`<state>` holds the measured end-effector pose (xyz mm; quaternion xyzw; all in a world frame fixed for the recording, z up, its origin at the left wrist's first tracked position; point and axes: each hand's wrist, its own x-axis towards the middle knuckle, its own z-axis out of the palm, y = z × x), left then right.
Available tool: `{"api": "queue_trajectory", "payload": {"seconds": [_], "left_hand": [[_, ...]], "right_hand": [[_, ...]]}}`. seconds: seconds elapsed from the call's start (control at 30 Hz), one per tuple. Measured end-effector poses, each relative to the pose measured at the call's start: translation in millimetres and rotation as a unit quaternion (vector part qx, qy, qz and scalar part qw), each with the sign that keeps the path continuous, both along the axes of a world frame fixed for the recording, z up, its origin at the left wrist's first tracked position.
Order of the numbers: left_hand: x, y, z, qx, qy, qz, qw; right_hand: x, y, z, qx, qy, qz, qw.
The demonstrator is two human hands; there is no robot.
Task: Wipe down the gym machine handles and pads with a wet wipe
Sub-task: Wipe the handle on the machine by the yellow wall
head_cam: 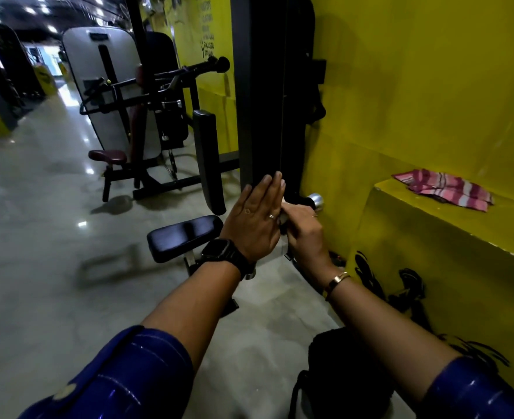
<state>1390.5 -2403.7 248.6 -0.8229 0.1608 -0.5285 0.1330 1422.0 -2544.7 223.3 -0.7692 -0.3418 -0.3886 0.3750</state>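
My left hand (pixel 257 217) is raised with its fingers straight and together, in front of the black upright frame (pixel 261 116) of a gym machine. My right hand (pixel 302 226) sits just right of it, fingers curled around a white wet wipe (pixel 283 217) that is wrapped on a handle with a chrome end cap (pixel 316 200). Most of the wipe and handle is hidden by both hands. A black seat pad (pixel 183 237) lies below left of my hands, and a tall black back pad (pixel 208 158) stands behind it.
A yellow wall (pixel 431 86) and yellow ledge (pixel 446 237) run along the right, with a pink striped cloth (pixel 444 189) on the ledge. Another machine with a maroon seat (pixel 108 155) stands further back. A black bag (pixel 340 373) sits on the glossy floor by my right arm.
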Motion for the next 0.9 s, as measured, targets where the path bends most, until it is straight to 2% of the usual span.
{"api": "queue_trajectory", "payload": {"seconds": [0.27, 0.43, 0.57, 0.67, 0.73, 0.8, 0.83, 0.9], "left_hand": [[-1, 0, -1, 0.003, 0.011, 0.006, 1.000], [-3, 0, -1, 0.014, 0.012, 0.012, 1.000], [-2, 0, -2, 0.007, -0.003, 0.009, 1.000], [-1, 0, -2, 0.014, -0.001, 0.018, 1.000], [-1, -1, -1, 0.017, -0.003, 0.022, 1.000], [-1, -1, 1, 0.020, -0.007, 0.027, 0.999], [-1, -1, 2, 0.021, -0.007, 0.029, 0.999], [-1, -1, 1, 0.019, -0.002, 0.032, 0.999]], "right_hand": [[15, -20, 1, -0.127, -0.024, -0.011, 0.992], [27, -36, 4, -0.082, -0.002, -0.100, 0.992], [-4, -14, -12, -0.093, -0.042, -0.034, 0.994], [-5, -23, -27, -0.072, -0.043, -0.055, 0.995], [-5, -23, -38, -0.001, -0.001, -0.081, 0.997], [-17, -11, -39, 0.151, 0.106, -0.062, 0.981], [-24, -2, -35, 0.240, 0.181, -0.048, 0.953], [-31, 13, -26, 0.406, 0.332, -0.034, 0.851]]}}
